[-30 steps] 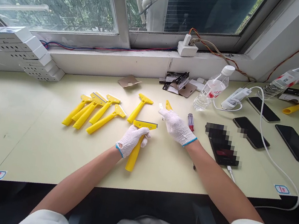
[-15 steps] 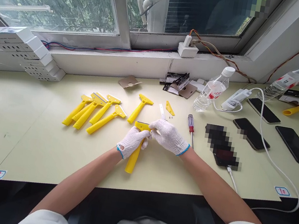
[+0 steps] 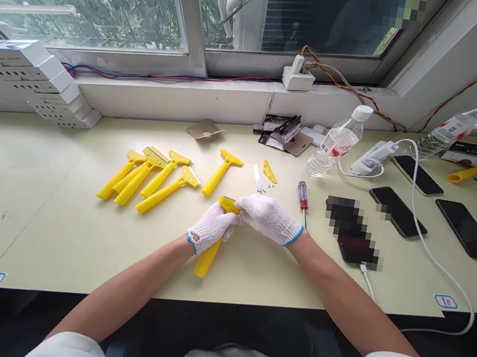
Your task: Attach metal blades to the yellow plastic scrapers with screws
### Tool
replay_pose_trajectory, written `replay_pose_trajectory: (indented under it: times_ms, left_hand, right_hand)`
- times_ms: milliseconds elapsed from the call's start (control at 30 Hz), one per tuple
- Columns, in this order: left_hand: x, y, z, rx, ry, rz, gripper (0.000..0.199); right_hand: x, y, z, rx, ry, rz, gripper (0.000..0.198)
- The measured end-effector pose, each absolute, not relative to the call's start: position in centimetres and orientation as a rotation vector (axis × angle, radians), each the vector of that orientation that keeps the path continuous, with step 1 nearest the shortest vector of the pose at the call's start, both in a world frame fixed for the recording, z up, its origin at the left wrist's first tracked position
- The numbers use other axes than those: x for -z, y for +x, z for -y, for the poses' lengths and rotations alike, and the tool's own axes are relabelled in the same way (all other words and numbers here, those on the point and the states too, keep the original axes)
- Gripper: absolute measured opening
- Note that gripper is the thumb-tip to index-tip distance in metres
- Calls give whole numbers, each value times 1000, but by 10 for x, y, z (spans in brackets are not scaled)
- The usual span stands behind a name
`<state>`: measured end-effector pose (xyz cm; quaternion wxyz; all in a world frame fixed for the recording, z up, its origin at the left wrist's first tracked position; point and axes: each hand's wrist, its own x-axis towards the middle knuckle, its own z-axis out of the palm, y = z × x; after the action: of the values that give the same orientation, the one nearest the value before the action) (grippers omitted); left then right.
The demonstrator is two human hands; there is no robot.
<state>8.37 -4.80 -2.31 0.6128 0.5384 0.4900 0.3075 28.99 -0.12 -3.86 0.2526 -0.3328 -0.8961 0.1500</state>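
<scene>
My left hand [image 3: 208,228], in a white knit glove with a hole near the cuff, is closed around a yellow scraper [image 3: 206,261] just above the table. The scraper's handle slants down toward me. My right hand [image 3: 269,218], gloved too, pinches the right end of the scraper's head, and its fingertips hide that end. Beyond the right hand lie a pale blade strip [image 3: 257,177], a loose yellow cover plate [image 3: 270,171] and several tiny screws [image 3: 270,185]. A screwdriver [image 3: 303,196] rests to the right. Another yellow scraper [image 3: 221,173] lies just behind my hands.
Several yellow scrapers [image 3: 151,191] lie grouped on the left. Water bottles [image 3: 336,143], a power strip [image 3: 373,158], phones [image 3: 398,212] and a white cable [image 3: 447,268] occupy the right side. Torn packaging [image 3: 286,135] and a cardboard piece [image 3: 205,131] sit by the sill; white boxes [image 3: 39,81] stand at left.
The held scraper has tilted a little, its handle end swinging left and its head shifting slightly right. My right hand has come slightly closer toward me, still at the scraper's head.
</scene>
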Motion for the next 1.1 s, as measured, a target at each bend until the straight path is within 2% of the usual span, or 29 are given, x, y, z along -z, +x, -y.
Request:
replay_pose_trajectory:
  times_ms: [267,433,533,733,967,1067,1100]
  left_hand:
    - [28,82,45,-678,1279,-1184,26]
    - [30,81,43,-649,1275,-1181,17]
    - [25,80,43,-635,1269,-1172,16]
    - [14,80,44,-595,1260,-1163,30]
    - [19,76,43,-532,1274,-1163,26]
    - [18,75,43,-521,1315,-1188,36]
    - [17,75,43,-523,1323,-1195,39]
  right_hand:
    - [41,289,2,-406,-903,2458,16]
    - [38,290,1,-535,-886,2389,7]
    - [33,293,2,-580,-889,2366,9]
    - [26,296,4,-762,-913,2264,10]
    - [39,300,-4,-527,-900,2220,14]
    - [37,304,-5,-507,-848,2185,6]
    - [36,304,-4,-510,-829,2186,9]
